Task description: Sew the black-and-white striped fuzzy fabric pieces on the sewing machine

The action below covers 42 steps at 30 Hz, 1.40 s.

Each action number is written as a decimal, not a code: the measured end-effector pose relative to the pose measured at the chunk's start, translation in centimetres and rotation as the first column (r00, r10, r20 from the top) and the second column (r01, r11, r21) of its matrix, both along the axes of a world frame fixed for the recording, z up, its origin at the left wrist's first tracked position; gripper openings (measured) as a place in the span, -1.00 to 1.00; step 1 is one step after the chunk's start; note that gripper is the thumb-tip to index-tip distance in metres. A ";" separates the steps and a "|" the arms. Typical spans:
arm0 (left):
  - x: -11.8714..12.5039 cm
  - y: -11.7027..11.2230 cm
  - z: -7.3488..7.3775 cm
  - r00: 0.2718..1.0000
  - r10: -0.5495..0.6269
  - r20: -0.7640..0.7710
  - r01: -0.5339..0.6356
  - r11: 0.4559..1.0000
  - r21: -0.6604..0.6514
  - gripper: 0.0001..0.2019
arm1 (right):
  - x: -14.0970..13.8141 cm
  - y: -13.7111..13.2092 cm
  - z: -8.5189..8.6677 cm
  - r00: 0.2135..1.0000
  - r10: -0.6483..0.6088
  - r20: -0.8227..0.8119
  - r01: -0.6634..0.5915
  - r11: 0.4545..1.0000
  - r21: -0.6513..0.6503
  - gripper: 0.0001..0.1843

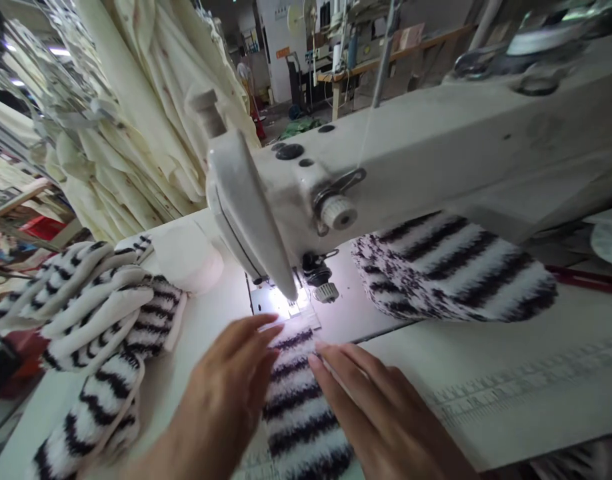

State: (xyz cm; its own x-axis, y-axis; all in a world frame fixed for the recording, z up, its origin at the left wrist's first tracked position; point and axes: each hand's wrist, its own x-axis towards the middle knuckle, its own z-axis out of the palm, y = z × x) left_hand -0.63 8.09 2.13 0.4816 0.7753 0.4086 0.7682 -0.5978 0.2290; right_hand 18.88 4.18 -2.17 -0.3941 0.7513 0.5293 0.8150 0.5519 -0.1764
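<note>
A strip of fuzzy black-and-white striped fabric lies on the sewing table, its far end under the lit needle area of a white sewing machine. My left hand rests flat on the strip's left edge, fingers pointing toward the needle. On the strip's right edge my right hand presses down flat, fingertips close to the presser foot. Neither hand grips anything.
Several striped fabric pieces are piled on the left of the table. More striped fabric sits behind the machine arm on the right. A white roll lies left of the machine. Cream garments hang behind. A ruler scale is printed on the table.
</note>
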 end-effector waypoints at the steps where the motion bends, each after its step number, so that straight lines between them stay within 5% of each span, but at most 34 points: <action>1: 0.1 -0.5 -0.5 0.998 -0.054 -0.027 0.054 0.999 0.006 -0.74 | -0.4 0.2 -0.2 1.000 -0.005 0.018 0.004 0.999 0.039 -0.49; 7: -0.7 -0.6 -3.3 0.976 -0.145 -0.164 0.145 0.989 -0.009 -0.64 | -2.6 1.7 -1.7 0.998 -0.045 0.044 0.041 0.994 0.098 -0.48; 15: -1.7 1.6 -3.4 0.989 -0.116 -0.087 0.105 0.986 -0.129 -0.61 | -4.9 3.3 -2.6 0.988 -0.133 -0.072 0.142 0.980 0.138 -0.43; 20: -1.6 2.1 -3.7 0.991 -0.126 -0.044 0.122 0.989 -0.083 -0.64 | -5.0 3.6 -2.4 0.986 -0.154 -0.069 0.163 0.975 0.150 -0.42; 25: -1.7 2.7 -4.1 0.988 -0.143 -0.063 0.143 0.990 0.005 -0.63 | -4.1 3.7 -2.2 0.989 -0.124 0.081 0.106 0.975 0.198 -0.42; 28: -1.5 2.7 -3.4 0.985 -0.153 -0.077 0.155 0.988 0.024 -0.63 | -3.6 4.1 -2.3 0.993 -0.087 0.078 0.079 0.992 0.102 -0.42; 31: -1.5 1.9 -1.7 0.988 -0.154 -0.028 0.154 0.988 -0.032 -0.69 | -2.3 4.7 -1.5 0.997 0.069 0.033 -0.066 0.995 -0.077 -0.41; 35: -2.2 0.2 0.3 0.994 -0.086 0.072 0.099 0.974 -0.205 -0.87 | -0.3 5.3 0.3 0.956 0.279 -0.094 -0.293 0.929 -0.226 -0.43; 42: -2.5 -0.5 -0.8 0.995 -0.080 0.062 0.096 0.939 -0.329 -0.91 | -0.4 5.5 0.7 0.954 0.295 -0.057 -0.300 0.942 -0.148 -0.63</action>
State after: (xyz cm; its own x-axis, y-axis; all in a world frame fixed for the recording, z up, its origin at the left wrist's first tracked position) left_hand -3.14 7.61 1.32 0.5406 0.8260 0.1597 0.6993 -0.5467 0.4606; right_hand 18.46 9.71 -1.47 -0.5963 0.6756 0.4335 0.6100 0.7324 -0.3023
